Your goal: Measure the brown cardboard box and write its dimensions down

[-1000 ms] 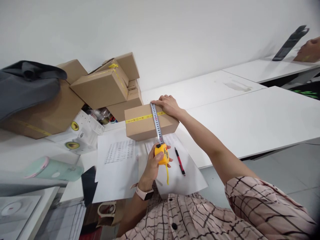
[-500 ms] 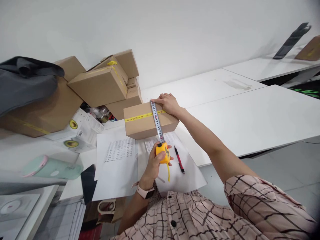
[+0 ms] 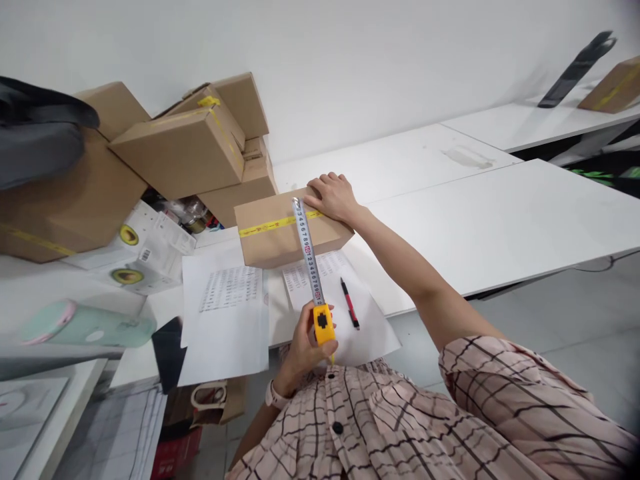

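Note:
My left hand (image 3: 303,350) is closed around a yellow tape measure (image 3: 323,323), low in front of my shirt. Its silver blade (image 3: 308,250) runs out over a taped cardboard box (image 3: 267,247), with the hook end lying slightly in from the far edge of the top. On the far right part of the box rests my right hand (image 3: 334,197), fingers bent over the far edge and thumb beside the blade's end. Printed sheets (image 3: 225,333) lie by the near side of the box, and a red and black pen (image 3: 350,304) is on the right one.
Stacked cardboard boxes (image 3: 175,157) stand at the left against the wall. Nearer are white avocado-print boxes (image 3: 165,230), a mint green bottle (image 3: 95,325) and a dark flat object (image 3: 169,350). White tables (image 3: 480,220) stretch right, with a dark bottle (image 3: 575,70) on the far one.
The tape measure has come nearer my body and turned in my left hand. The blade's end has slid in from the far edge. My right index finger has left it.

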Available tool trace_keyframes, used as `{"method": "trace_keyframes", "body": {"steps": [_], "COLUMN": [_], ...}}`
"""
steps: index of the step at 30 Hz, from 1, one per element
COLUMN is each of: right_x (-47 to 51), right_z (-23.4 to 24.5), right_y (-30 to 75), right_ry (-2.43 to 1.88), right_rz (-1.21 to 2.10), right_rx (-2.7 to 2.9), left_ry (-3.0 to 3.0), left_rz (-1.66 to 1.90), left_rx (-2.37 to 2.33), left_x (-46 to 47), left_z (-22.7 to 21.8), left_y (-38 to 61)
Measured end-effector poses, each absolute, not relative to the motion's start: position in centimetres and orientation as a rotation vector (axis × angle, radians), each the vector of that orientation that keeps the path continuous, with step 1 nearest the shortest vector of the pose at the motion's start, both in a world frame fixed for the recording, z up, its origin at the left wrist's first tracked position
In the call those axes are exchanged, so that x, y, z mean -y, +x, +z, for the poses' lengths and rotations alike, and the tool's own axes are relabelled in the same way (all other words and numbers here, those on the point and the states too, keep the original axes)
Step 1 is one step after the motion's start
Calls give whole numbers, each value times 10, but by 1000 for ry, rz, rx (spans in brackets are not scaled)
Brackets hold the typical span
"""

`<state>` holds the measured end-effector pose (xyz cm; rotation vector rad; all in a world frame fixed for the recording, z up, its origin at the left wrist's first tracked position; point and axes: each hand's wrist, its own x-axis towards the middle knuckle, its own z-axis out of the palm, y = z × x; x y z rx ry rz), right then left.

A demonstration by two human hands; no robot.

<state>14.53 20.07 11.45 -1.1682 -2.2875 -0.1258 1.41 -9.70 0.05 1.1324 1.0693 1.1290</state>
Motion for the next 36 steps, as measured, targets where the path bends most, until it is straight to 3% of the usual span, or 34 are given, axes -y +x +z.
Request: {"method": "trace_keyframes", "body": {"steps": [15, 26, 36], "right_x": [-128, -120, -123], "right_z": [87, 8, 15], "right_y": [174, 183, 177], "right_ry": [-1077, -1095, -1113], "right_rz": [-171, -67, 9], "right_rx": [2156, 2127, 2113], "left_ry": [1241, 1289, 1276], "left_rz": [930, 943, 937], "left_rx": [-1288, -1321, -1374], "left_x": [125, 127, 125], "left_z": [-34, -47, -41], "left_y": [1, -4, 0]}}
